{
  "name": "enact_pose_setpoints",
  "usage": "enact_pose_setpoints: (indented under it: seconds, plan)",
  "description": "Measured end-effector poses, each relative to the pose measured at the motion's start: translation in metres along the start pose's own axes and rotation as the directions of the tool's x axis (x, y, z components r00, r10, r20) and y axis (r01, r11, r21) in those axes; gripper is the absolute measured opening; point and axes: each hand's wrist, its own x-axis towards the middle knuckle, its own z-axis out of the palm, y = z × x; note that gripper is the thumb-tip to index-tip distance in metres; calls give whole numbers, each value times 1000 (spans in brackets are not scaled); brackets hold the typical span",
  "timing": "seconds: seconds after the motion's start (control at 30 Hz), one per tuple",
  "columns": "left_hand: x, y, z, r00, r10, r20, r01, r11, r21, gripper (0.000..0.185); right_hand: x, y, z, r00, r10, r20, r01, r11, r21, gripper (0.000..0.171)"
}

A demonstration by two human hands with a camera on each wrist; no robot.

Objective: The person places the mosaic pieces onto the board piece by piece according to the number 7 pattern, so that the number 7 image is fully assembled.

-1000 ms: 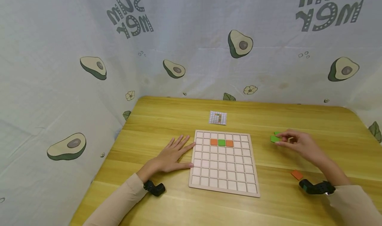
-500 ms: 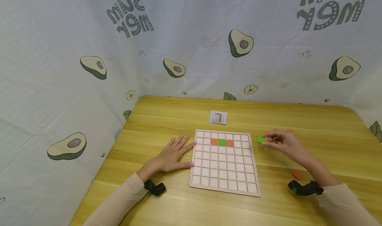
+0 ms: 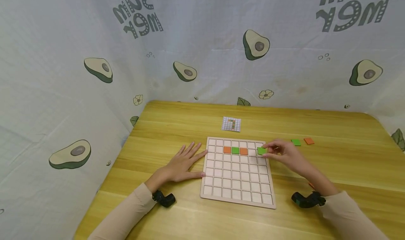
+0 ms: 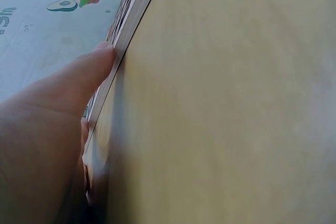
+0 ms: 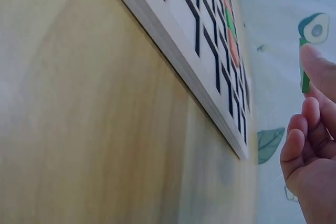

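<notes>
Between thumb and fingers, my right hand (image 3: 284,153) pinches a green square tile (image 3: 261,151) above the upper right part of a wooden grid board (image 3: 235,200). The right wrist view shows that tile (image 5: 304,66) edge-on, raised off the board. Flat on the table with fingers spread, my left hand (image 3: 181,164) touches the board's left edge with thumb and index finger. In the board's second row sit an orange tile (image 3: 227,150), a green tile (image 3: 235,150) and another orange tile (image 3: 243,151), side by side.
Behind the board lies a small printed card (image 3: 231,124) with a coloured grid pattern. To the right rest a loose green tile (image 3: 296,142) and an orange tile (image 3: 309,140). Another orange tile (image 3: 311,185) is partly hidden by my right forearm.
My right hand has carried the green tile leftward from the loose tiles to over the board. The loose green tile on the table has come into full view. My left hand stays put.
</notes>
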Motion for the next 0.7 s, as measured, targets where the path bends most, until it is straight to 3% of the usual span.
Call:
enact_pose_setpoints:
  seconds: [0.2, 0.7]
  plan:
    - [1, -1, 0, 1000, 5, -10, -5, 1000, 7, 83, 2, 0, 14, 1000, -17, 5, 17, 999, 31, 19]
    - [0, 1, -1, 1000, 7, -8, -7, 1000, -12, 83, 10, -1, 38, 998, 31, 53, -34, 998, 54, 22]
